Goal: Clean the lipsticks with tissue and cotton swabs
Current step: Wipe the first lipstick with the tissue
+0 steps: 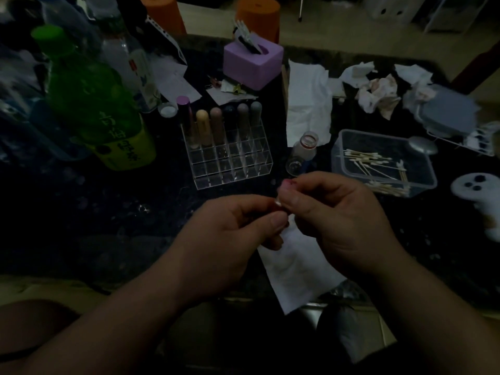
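My left hand (238,231) grips a small lipstick (278,205) at the middle of the dark table, most of it hidden by my fingers. My right hand (332,212) pinches a bit of tissue or swab (286,184) with a pink stain against the lipstick's top; which of the two it is I cannot tell. A flat white tissue (295,266) lies under both hands. Several capped lipsticks (216,123) stand in the back row of a clear acrylic organizer (232,169). Cotton swabs (378,169) lie in a clear plastic box (338,161).
A green bottle (89,96) and clear bottles stand at the left. A purple holder (254,63) sits behind the organizer. A small clear bottle (303,152) lies beside a spread tissue (308,104). Crumpled stained tissues (378,90) and a grey lid (449,115) lie at the right.
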A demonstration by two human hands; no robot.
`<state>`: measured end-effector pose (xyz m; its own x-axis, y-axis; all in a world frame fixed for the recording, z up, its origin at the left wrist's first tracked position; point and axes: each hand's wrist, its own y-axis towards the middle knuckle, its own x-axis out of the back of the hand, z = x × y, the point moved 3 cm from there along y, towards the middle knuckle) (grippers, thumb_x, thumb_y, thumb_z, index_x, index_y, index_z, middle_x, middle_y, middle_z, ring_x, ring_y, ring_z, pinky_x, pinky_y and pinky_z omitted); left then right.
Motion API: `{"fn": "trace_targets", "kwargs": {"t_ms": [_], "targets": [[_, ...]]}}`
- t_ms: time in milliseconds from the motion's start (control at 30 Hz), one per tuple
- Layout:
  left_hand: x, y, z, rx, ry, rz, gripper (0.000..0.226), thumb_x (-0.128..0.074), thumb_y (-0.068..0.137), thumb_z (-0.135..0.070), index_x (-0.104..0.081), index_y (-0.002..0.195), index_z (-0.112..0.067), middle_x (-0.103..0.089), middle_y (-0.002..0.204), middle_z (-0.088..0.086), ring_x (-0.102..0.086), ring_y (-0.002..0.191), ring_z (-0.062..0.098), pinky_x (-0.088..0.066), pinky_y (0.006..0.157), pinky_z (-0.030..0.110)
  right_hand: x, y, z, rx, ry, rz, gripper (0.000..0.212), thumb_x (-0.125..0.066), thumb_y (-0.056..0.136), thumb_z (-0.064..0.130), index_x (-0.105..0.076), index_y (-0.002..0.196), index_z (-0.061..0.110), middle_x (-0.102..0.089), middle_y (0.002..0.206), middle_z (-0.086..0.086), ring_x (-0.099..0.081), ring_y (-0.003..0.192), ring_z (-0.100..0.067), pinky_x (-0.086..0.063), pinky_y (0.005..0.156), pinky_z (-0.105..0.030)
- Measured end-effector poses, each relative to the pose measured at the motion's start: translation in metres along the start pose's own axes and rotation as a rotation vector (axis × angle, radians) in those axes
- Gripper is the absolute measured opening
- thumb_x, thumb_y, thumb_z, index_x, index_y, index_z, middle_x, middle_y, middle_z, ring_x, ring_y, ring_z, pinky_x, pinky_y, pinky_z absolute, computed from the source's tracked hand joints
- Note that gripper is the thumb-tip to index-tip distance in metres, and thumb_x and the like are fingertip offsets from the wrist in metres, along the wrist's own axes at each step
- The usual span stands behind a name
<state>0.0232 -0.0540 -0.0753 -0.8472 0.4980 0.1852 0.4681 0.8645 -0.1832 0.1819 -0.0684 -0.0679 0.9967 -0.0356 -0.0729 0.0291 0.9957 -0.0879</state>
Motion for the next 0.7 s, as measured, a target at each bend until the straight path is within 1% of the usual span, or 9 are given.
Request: {"fn": "trace_targets", "kwargs": {"t_ms": [100, 267, 333, 400, 433, 467, 533, 633, 700], "targets": [[0.002, 0.0, -0.001, 0.011, -0.026, 0.065, 0.019, -0.057, 0.096, -0.022, -0.075, 0.102, -0.022, -0.074, 0.082, 0.004, -0.072, 0.08, 0.014, -0.056, 0.077, 0.025, 0.002, 0.002, 0.001, 0.001, 0.001, 0.051, 0.007, -0.07, 0.075, 0.022, -0.075, 0.079, 0.018, -0.07, 0.069, -0.002, -0.059, 0.053, -0.003, -0.043, 0.051, -0.014], [0.007, 0.001, -0.001, 0.032, -0.064, 0.076, 0.017, -0.058, 0.096, -0.015, -0.074, 0.102, -0.017, -0.075, 0.085, 0.004, -0.072, 0.08, 0.016, -0.055, 0.074, 0.022, 0.0, 0.004, 0.0, 0.002, -0.031, 0.065, 0.008, -0.072, 0.078, 0.024, -0.076, 0.082, 0.02, -0.07, 0.068, -0.001, -0.058, 0.052, -0.002, -0.042, 0.049, -0.013], [0.017, 0.004, -0.003, 0.036, -0.05, -0.026, 0.014, -0.063, 0.093, -0.016, -0.074, 0.1, -0.02, -0.076, 0.084, 0.002, -0.072, 0.077, 0.013, -0.056, 0.071, 0.02, -0.001, 0.008, -0.004, 0.007, -0.005, 0.065, 0.014, -0.074, 0.079, 0.028, -0.077, 0.09, 0.02, -0.07, 0.071, 0.001, -0.057, 0.052, -0.002, -0.04, 0.048, -0.014], [0.033, 0.008, -0.001, 0.052, -0.064, -0.197, 0.009, -0.067, 0.089, -0.019, -0.073, 0.093, -0.024, -0.076, 0.077, -0.001, -0.072, 0.07, 0.009, -0.053, 0.062, 0.016, 0.0, 0.015, -0.014, -0.013, -0.05, 0.027, 0.02, -0.076, 0.08, 0.03, -0.074, 0.096, 0.018, -0.07, 0.072, 0.005, -0.059, 0.056, -0.001, -0.042, 0.051, -0.013], [0.041, 0.009, 0.001, 0.061, -0.1, -0.285, 0.006, -0.069, 0.088, -0.02, -0.073, 0.09, -0.024, -0.076, 0.075, -0.001, -0.071, 0.067, 0.008, -0.051, 0.059, 0.015, 0.001, 0.019, -0.021, -0.014, -0.19, -0.012, 0.021, -0.078, 0.08, 0.032, -0.074, 0.096, 0.019, -0.07, 0.073, 0.007, -0.063, 0.061, -0.001, -0.045, 0.056, -0.013], [0.048, 0.01, 0.003, 0.064, -0.135, -0.361, 0.003, -0.071, 0.086, -0.021, -0.073, 0.088, -0.023, -0.075, 0.073, -0.001, -0.07, 0.065, 0.008, -0.051, 0.059, 0.016, 0.002, 0.023, -0.03, -0.008, -0.416, -0.039, 0.023, -0.079, 0.078, 0.036, -0.073, 0.096, 0.022, -0.07, 0.076, 0.008, -0.064, 0.068, -0.001, -0.047, 0.062, -0.014], [0.059, 0.009, 0.007, 0.049, -0.168, -0.449, 0.005, -0.076, 0.08, -0.026, -0.073, 0.084, -0.023, -0.074, 0.072, -0.001, -0.069, 0.066, 0.011, -0.052, 0.061, 0.021, -0.003, 0.028, -0.044, 0.003, -0.861, -0.003, 0.031, -0.076, 0.076, 0.051, -0.068, 0.095, 0.029, -0.066, 0.085, 0.012, -0.061, 0.08, 0.0, -0.048, 0.071, -0.015], [0.061, 0.005, 0.009, 0.037, -0.195, -0.469, 0.017, -0.077, 0.069, -0.033, -0.072, 0.081, -0.022, -0.072, 0.069, -0.002, -0.066, 0.065, 0.01, -0.053, 0.06, 0.022, -0.014, 0.031, -0.063, -0.017, -1.132, 0.151, 0.046, -0.064, 0.071, 0.068, -0.064, 0.096, 0.029, -0.062, 0.094, 0.012, -0.058, 0.09, -0.007, -0.052, 0.077, -0.028], [0.058, 0.005, 0.011, 0.055, -0.173, -0.457, 0.014, -0.08, 0.072, -0.027, -0.072, 0.082, -0.022, -0.073, 0.07, -0.003, -0.067, 0.064, 0.009, -0.052, 0.058, 0.02, -0.021, 0.033, -0.072, 0.02, -1.24, 0.171, 0.039, -0.064, 0.074, 0.064, -0.063, 0.09, 0.028, -0.063, 0.092, 0.009, -0.058, 0.091, -0.013, -0.052, 0.077, -0.035]]}}
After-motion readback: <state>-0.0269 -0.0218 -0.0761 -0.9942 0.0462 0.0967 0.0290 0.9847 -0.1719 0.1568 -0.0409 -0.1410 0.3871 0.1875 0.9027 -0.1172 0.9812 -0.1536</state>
